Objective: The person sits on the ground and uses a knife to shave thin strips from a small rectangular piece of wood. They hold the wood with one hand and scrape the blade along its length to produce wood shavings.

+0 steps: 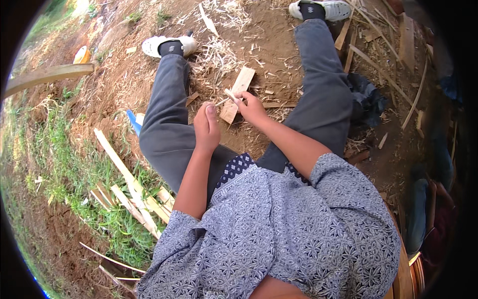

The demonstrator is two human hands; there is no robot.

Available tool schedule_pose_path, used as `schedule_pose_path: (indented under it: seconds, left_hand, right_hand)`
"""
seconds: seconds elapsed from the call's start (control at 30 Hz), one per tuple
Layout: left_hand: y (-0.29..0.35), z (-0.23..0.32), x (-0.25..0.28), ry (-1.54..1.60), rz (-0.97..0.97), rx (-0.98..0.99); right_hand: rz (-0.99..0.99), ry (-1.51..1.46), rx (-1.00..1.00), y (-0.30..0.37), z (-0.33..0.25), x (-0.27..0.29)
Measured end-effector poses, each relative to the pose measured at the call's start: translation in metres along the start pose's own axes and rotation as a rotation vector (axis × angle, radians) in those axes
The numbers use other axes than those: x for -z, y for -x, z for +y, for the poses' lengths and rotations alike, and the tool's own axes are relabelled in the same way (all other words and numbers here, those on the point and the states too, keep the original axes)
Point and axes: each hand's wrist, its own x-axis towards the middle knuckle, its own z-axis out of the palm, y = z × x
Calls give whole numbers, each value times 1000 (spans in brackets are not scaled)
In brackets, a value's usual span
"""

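Note:
In front of my lap, my right hand (252, 108) pinches a short, pale piece of wood (230, 94), its end pointing up and left. Close on its left is my left hand (207, 126), closed with the thumb up. A thin, narrow piece (222, 101) spans the gap between the two hands; what my left fingers grip is mostly hidden. Below and beyond my right hand, a flat wooden block (243, 79) lies tilted on the dirt between my legs.
Wood shavings (219, 55) litter the ground between my shoes. Long split strips (124, 172) lie on grass at left, near a blue object (133, 122). A curved beam (50, 78) juts in from the left. Offcuts (406, 42) are scattered at right, with another person (420, 214) beside me.

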Motion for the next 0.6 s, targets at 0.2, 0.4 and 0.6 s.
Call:
schedule_pose_path:
  seconds: [0.2, 0.4, 0.6]
  left_hand:
    - [6, 0, 1, 22, 9, 68]
    - [9, -7, -3, 55, -2, 91]
    - [8, -9, 2, 52, -16, 94]
  right_hand:
    - [-112, -124, -184, 4, -19, 5]
    - [-160, -332, -15, 26, -55, 5]
    - [-156, -497, 190, 25, -73, -5]
